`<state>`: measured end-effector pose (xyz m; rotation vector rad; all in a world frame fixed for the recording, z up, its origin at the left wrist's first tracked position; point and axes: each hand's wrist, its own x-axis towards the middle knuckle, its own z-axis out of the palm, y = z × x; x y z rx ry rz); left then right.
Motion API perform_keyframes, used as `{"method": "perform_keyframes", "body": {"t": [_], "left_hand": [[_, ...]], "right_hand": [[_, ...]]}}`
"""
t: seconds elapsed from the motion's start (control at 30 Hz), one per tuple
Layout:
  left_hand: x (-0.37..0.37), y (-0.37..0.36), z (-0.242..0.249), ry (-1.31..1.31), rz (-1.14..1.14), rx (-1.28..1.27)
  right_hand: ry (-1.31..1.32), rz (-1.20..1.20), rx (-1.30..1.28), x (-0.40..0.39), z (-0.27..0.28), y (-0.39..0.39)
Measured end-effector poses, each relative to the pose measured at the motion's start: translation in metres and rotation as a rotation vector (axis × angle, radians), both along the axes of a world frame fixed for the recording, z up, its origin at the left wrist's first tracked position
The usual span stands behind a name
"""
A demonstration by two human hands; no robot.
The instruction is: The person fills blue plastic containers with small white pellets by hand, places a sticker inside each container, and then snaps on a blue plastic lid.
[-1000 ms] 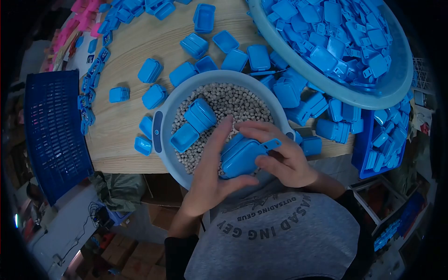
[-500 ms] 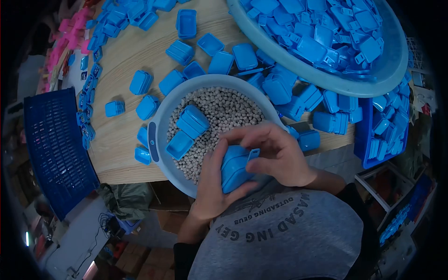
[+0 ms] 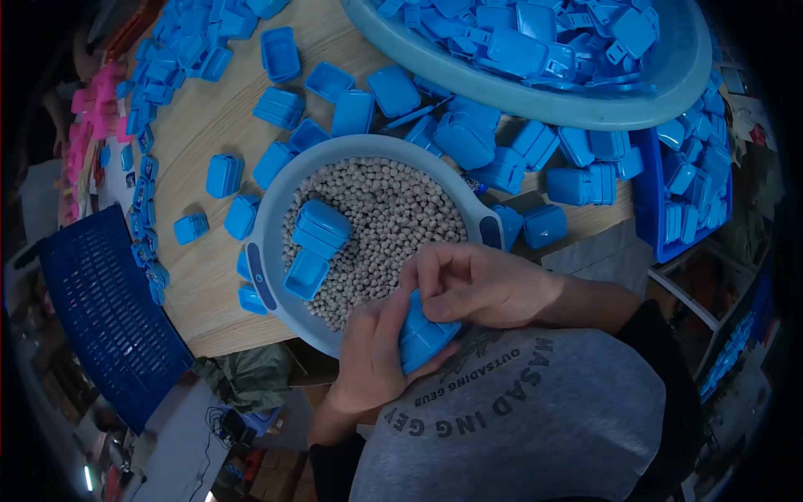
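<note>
My left hand [image 3: 374, 356] is wrapped around a small blue plastic box [image 3: 425, 336] in front of my chest, over the near rim of a grey basin [image 3: 285, 320]. The thumb and curled fingers of my right hand [image 3: 493, 289] are closed at the box's upper edge; whatever lies between those fingertips is hidden. Round beige pellets [image 3: 401, 197] fill the basin. On them lie a blue closed-looking box [image 3: 324, 227] and, touching it, an open blue half-shell [image 3: 307, 274].
Blue boxes and shells [image 3: 351, 113] are scattered over the wooden table [image 3: 196, 142]. A large tub [image 3: 535, 105] of flat blue lids stands behind, a blue bin [image 3: 652, 222] of boxes at right. A blue perforated crate [image 3: 109, 309] stands left; pink pieces [image 3: 100, 105] lie beyond.
The right fingers have closed in on the box's top edge, and the small blue tab visible there before is now covered. The camera view has shifted and turned slightly.
</note>
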<state>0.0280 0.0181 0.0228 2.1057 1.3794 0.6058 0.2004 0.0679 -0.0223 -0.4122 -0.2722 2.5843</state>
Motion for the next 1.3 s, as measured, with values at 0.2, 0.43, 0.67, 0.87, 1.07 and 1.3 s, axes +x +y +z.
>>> {"method": "perform_keyframes", "body": {"t": [0.2, 0.43, 0.67, 0.87, 1.07, 1.3], "left_hand": [[-0.01, 0.012, -0.012, -0.46, 0.587, -0.518], [0.006, 0.011, -0.014, -1.129, 0.767, -0.512], [-0.008, 0.009, -0.007, -0.855, 0.533, -0.561], [-0.004, 0.01, -0.015, -0.898, 0.471, -0.38], [0.002, 0.005, -0.026, -0.882, 0.514, -0.21], [0.0, 0.002, -0.027, -0.928, 0.536, -0.248]], "right_hand": [[-0.393, -0.246, 0.404, -0.017, 0.005, 0.017], [-0.608, -0.367, 1.17, -0.015, 0.011, 0.005], [-0.595, -0.363, 1.262, -0.008, 0.017, 0.005], [-0.676, -0.224, 1.108, -0.006, 0.03, 0.003], [-0.664, -0.151, 1.099, -0.007, 0.032, 0.009], [-0.644, -0.096, 1.08, -0.006, 0.03, 0.012]]}}
